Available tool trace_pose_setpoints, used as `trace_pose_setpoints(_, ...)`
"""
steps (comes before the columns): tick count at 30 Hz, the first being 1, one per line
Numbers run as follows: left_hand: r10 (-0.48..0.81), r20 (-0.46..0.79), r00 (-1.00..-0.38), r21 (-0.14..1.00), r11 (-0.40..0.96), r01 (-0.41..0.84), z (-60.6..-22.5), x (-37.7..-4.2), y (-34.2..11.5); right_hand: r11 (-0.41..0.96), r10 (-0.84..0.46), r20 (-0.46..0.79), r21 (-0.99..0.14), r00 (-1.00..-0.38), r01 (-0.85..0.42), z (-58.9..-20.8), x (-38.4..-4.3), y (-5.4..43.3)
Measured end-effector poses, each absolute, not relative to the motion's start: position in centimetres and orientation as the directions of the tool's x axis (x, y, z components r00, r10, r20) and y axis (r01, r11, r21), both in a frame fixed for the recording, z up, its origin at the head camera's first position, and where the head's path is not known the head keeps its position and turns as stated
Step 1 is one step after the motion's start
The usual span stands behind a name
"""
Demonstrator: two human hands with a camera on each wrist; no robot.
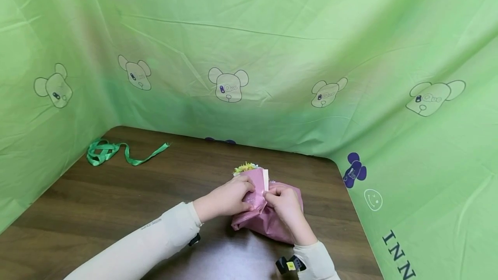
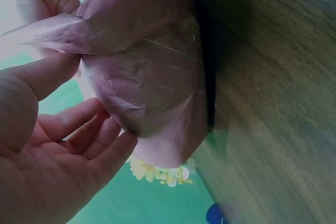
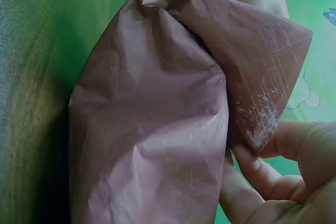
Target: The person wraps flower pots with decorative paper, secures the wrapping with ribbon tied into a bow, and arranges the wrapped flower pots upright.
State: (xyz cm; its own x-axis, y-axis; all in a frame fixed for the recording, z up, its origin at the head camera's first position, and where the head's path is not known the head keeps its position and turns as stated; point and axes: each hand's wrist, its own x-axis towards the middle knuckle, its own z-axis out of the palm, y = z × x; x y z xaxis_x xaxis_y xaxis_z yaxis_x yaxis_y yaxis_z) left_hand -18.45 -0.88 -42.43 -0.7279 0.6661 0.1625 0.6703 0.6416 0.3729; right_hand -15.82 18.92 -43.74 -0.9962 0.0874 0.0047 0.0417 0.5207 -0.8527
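Observation:
A bunch of yellow and white flowers (image 1: 245, 167) stands wrapped in pink paper (image 1: 268, 224), with the blooms showing at the far end. My left hand (image 1: 230, 196) grips the bundle from the left, its thumb pressing a fold and its fingers lying along the paper's side. From the right, my right hand (image 1: 287, 205) pinches a paper edge between thumb and index finger. A pale strip (image 1: 266, 179) runs along the upper paper edge between both hands. Scuffed white marks cover a pointed corner flap (image 3: 273, 82) at the right fingertips in the right wrist view.
A loose green ribbon (image 1: 113, 147) lies at the far left of the brown wooden table (image 1: 175, 176). Green printed cloth (image 1: 272, 25) hangs around the back and both sides. Each forearm has a white sleeve, with a black wrist device (image 1: 291, 265) below the right hand.

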Motion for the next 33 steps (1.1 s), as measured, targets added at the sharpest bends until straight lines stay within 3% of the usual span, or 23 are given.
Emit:
trace_pose_setpoints(9,0.693,0.102,-0.714,0.39,0.632,0.669,-42.0,-18.3,-1.1,0.43,0.08,-0.01,-0.902,-0.997,0.044,-44.2,-15.8,19.0)
trace_pose_setpoints(21,0.765,0.081,-0.638,0.273,0.599,0.753,-41.6,-19.3,-0.5,0.345,0.073,-0.048,-0.936,-0.996,0.07,-44.3,-15.7,19.2)
trace_pose_setpoints(28,0.782,0.03,-0.622,0.267,0.594,0.759,-40.9,-19.6,-0.1,0.442,0.049,0.013,-0.897,-0.999,0.01,-44.7,-15.9,19.5)
trace_pose_setpoints(33,0.78,0.015,-0.625,0.259,0.601,0.756,-40.9,-19.8,-0.1,0.56,-0.028,0.16,-0.815,-0.987,-0.148,-45.1,-16.0,19.8)
